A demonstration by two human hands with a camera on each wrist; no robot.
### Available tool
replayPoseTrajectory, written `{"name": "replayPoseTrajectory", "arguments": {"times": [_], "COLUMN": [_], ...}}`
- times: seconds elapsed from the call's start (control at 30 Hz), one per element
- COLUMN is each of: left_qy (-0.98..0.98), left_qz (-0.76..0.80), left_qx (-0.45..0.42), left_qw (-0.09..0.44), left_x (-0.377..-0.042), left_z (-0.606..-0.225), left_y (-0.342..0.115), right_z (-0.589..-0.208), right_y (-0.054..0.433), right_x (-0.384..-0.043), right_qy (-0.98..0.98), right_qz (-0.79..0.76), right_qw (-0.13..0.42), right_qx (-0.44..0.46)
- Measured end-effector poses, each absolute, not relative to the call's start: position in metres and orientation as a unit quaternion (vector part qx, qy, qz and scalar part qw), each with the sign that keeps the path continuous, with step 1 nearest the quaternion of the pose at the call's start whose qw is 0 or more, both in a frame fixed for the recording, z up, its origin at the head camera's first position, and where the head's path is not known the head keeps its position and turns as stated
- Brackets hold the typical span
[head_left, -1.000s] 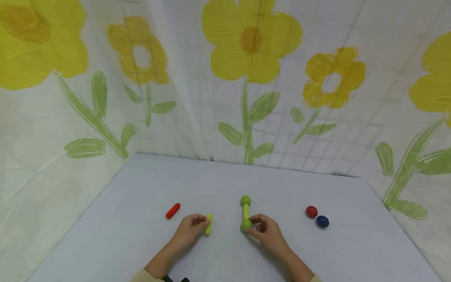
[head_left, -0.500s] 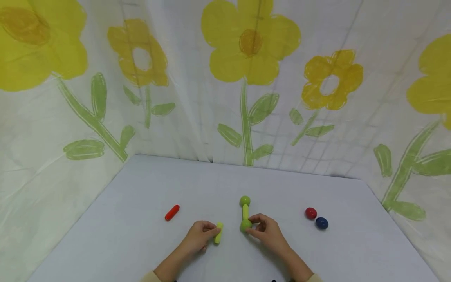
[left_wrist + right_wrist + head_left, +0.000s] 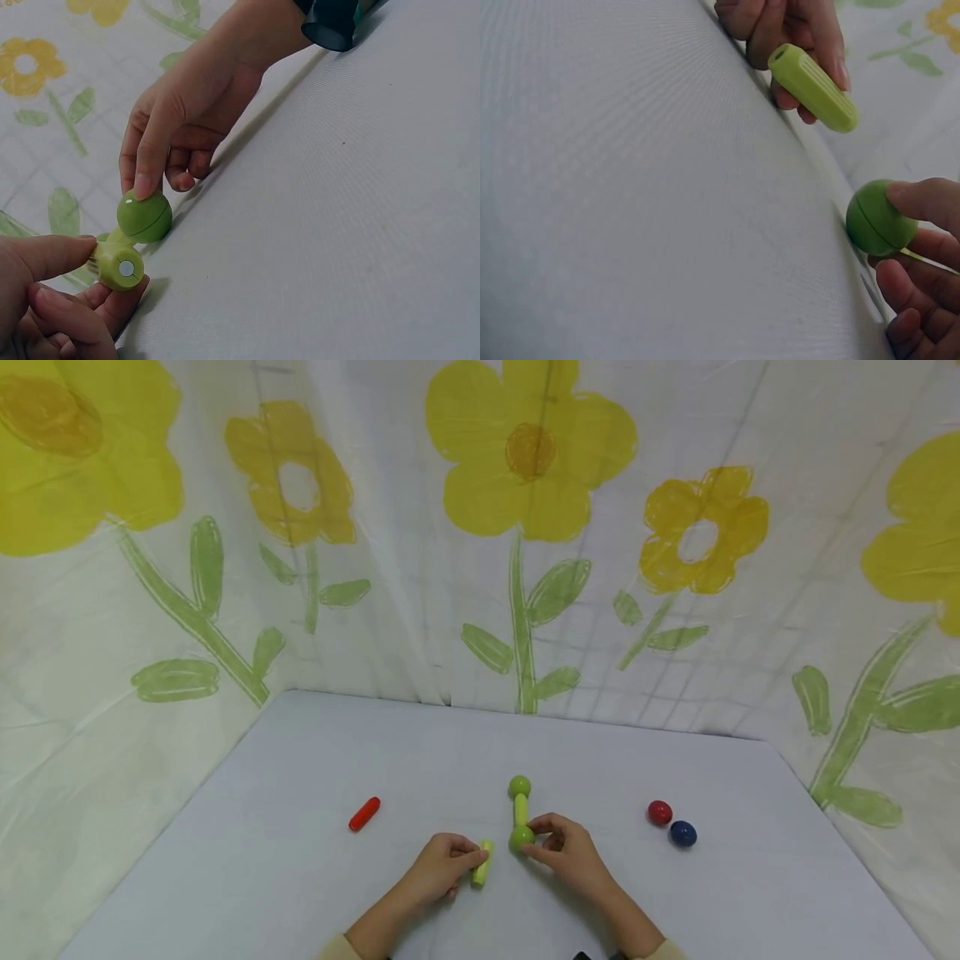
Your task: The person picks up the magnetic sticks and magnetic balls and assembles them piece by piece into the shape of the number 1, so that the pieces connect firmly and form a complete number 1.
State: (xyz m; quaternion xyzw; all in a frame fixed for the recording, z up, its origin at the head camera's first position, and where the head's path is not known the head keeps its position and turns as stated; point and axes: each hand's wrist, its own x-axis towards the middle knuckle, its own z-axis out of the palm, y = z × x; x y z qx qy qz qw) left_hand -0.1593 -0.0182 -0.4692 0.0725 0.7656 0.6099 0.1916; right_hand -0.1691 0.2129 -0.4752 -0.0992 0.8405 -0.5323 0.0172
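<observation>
My left hand (image 3: 441, 868) pinches a ribbed light green toy rod (image 3: 482, 865) between thumb and fingers, just left of the right hand. In the left wrist view a round silvery disc shows in the end of this held rod (image 3: 118, 268). My right hand (image 3: 573, 860) grips a glossy green ball (image 3: 519, 840) by its right side. From that ball a second light green rod (image 3: 521, 810) runs away across the table to another green ball (image 3: 519, 787), making a dumbbell shape. A gap separates the held rod from the near ball in the head view.
On the left of the white table (image 3: 262, 860) lies a red rod (image 3: 364, 814). A red ball (image 3: 660, 812) and a blue ball (image 3: 683, 834) sit close together on the right. Behind the table hangs a white curtain (image 3: 405, 610) printed with yellow flowers.
My left hand has carried the light green rod to the right and nearer to me, closing in on the near green ball. The right hand keeps its hold on that ball, almost still.
</observation>
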Motion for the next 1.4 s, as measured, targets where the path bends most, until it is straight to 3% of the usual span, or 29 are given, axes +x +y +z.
{"name": "replayPoseTrajectory", "arguments": {"times": [1.4], "left_qy": [0.782], "left_qz": [0.589], "left_qx": [0.086], "left_qw": [0.185], "left_x": [-0.161], "left_z": [-0.469], "left_y": [0.005], "right_z": [-0.478], "right_y": [0.213], "right_x": [-0.17], "right_qy": [0.84], "right_qz": [-0.533], "right_qw": [0.019], "right_qx": [-0.096]}}
